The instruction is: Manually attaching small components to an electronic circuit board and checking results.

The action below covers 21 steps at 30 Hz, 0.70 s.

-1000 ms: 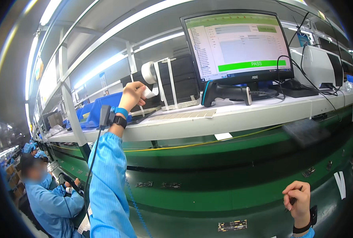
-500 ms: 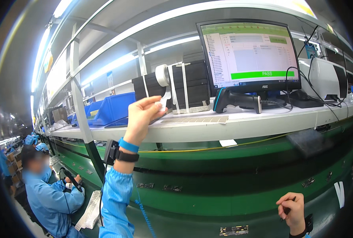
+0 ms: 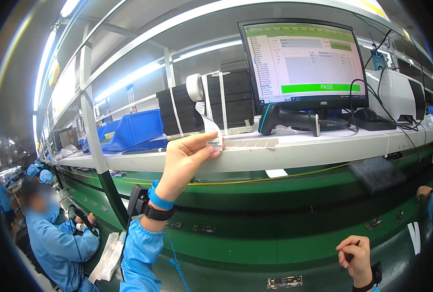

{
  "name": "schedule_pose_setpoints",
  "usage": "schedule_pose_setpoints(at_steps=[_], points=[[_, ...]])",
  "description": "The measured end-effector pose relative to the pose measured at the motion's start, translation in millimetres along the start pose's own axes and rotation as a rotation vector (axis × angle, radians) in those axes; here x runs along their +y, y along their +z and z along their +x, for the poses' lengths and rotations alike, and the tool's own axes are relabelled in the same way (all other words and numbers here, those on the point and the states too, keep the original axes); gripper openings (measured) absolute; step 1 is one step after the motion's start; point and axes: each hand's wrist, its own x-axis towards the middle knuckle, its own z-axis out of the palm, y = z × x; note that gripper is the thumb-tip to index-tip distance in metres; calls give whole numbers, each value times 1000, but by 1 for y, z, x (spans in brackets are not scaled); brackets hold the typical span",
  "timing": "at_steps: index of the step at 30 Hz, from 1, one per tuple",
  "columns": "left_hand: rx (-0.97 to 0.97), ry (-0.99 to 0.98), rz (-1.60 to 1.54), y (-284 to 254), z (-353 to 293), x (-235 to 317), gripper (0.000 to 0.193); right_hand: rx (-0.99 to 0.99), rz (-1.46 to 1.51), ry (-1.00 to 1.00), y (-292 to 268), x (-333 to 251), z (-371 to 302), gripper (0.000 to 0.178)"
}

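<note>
My left hand [image 3: 183,159] is raised at the shelf's front edge. Its thumb and fingers pinch the free end of a white label strip [image 3: 207,123]. The strip runs down from a white label roll [image 3: 194,88], which hangs in front of black strapped boxes. Low on the right, my right hand [image 3: 354,262] is curled round a thin black pen-like tool [image 3: 358,243], mostly hidden by the fingers. A narrow dark circuit board [image 3: 284,282] lies on the green surface left of that hand, apart from it.
On the shelf [image 3: 318,155] stand a monitor [image 3: 304,63], a black handheld scanner [image 3: 282,118], a white printer-like machine [image 3: 394,97] and blue bins [image 3: 137,130]. More boards [image 3: 205,228] lie on the green surface. A co-worker [image 3: 56,243] sits at left; another person's hand [image 3: 424,192] shows at far right.
My left hand has moved down and right, drawing a longer length of label strip off the roll. The right hand has barely shifted. Another person's hand has come further in at far right.
</note>
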Motion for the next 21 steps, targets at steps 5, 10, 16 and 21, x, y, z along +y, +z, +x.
schedule_pose_setpoints(at_steps=[5,10,16,21], points=[[-8,2,-4,0,-1,3,34,0,-8,-1,0,-1,0,19],[23,-10,11,-4,1,0,34,13,-12,8,1,-5,-12,18],[327,-160,269,-62,20,-4,51,-125,-40,46,10,-19,-17,19],[255,24,1332,-161,25,-31,45,-154,-83,-20,8,-31,-21,21]])
